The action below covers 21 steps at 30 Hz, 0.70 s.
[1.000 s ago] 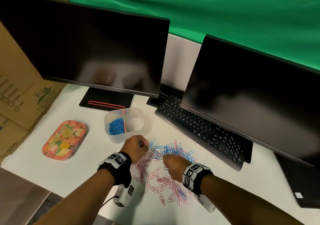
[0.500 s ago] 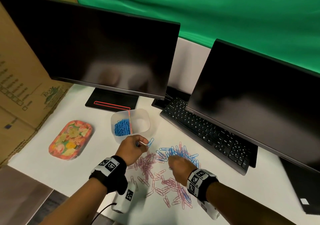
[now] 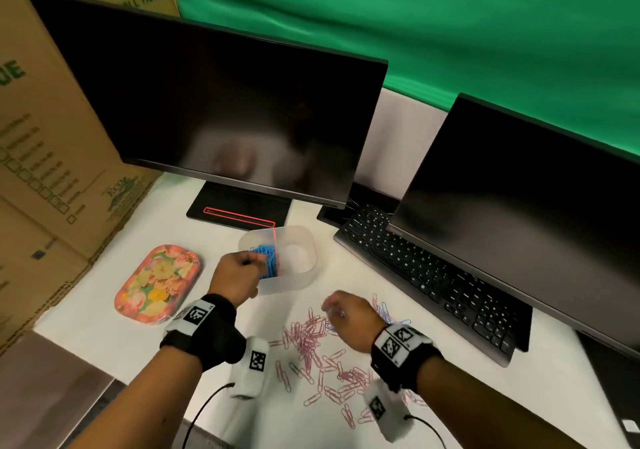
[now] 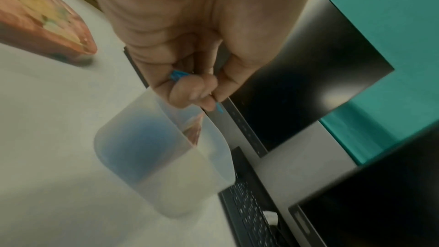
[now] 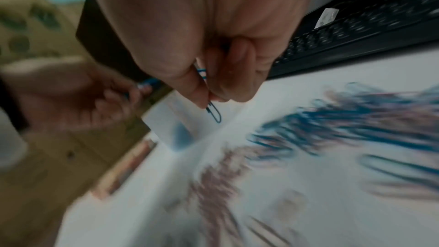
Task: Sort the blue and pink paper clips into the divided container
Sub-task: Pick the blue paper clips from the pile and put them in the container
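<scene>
Left hand [image 3: 239, 277] fingers [image 4: 190, 89] pinching blue paper clips [image 4: 177, 75] just above divided container [image 3: 294, 275], blue compartment beneath. Right hand [image 3: 353, 317] fingers [image 5: 190, 89] pinching one blue clip [image 5: 213, 113] above mixed pile [image 3: 322, 351] on counter [image 3: 104, 337].

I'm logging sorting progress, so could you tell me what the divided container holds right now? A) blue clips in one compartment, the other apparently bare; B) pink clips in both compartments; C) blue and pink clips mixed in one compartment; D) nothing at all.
A: in the head view the divided container shows blue paper clips only left of its divider, no clips visible in the right compartment.
</scene>
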### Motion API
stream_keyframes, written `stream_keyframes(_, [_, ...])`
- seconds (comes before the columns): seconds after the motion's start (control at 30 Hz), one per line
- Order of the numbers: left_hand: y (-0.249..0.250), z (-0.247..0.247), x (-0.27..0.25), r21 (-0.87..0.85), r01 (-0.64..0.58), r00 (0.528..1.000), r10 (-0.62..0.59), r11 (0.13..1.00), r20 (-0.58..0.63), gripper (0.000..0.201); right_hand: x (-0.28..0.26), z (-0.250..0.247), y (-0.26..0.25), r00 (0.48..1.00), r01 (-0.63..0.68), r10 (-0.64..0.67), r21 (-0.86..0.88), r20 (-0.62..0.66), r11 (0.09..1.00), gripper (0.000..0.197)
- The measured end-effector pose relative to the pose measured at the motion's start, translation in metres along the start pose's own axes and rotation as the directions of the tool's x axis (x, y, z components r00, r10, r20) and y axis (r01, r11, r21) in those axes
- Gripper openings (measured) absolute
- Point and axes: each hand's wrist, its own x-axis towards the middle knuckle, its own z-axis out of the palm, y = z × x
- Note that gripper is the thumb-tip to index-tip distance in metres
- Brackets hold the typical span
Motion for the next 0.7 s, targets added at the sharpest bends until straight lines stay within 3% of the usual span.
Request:
stream_keyframes(0.1, [0.008, -0.009, 0.011, 0.014, 0.063, 0.998, -0.063, 0.998, -0.017, 0.013, 0.026, -0.008, -0.045, 1.000, 0.003, -0.004, 0.164, 0.008, 0.987, 0.019])
stream_keyframes(0.2, [0.015, -0.012, 0.018, 0.049, 0.127, 0.992, -0.127, 0.991, -0.006, 0.011, 0.055, -0.011, -0.085, 0.989, -0.137, 0.109, 0.329, 0.102, 0.934, 0.021])
stream_keyframes(0.37, [0.016, -0.015, 0.032, 0.039, 0.192, 0.981, -0.193, 0.981, 0.023, 0.011, 0.094, -0.006, -0.127, 0.959, -0.282, 0.261, 0.321, 0.108, 0.904, 0.012])
stream_keyframes(0.43, [0.019, -0.017, 0.034, 0.016, 0.178, 0.984, -0.179, 0.984, 0.023, 0.012, 0.102, -0.002, -0.136, 0.964, -0.265, 0.242, 0.329, 0.112, 0.906, 0.014])
stream_keyframes(0.57, [0.023, -0.020, 0.043, 0.086, 0.113, 0.994, -0.112, 0.990, -0.015, 0.019, 0.110, -0.010, -0.142, 0.970, -0.240, 0.207, 0.378, 0.128, 0.894, 0.038])
stream_keyframes(0.7, [0.024, -0.020, 0.046, 0.076, 0.074, 0.997, -0.071, 0.994, -0.043, 0.021, 0.111, -0.013, -0.138, 0.978, -0.208, 0.185, 0.409, 0.094, 0.889, 0.026])
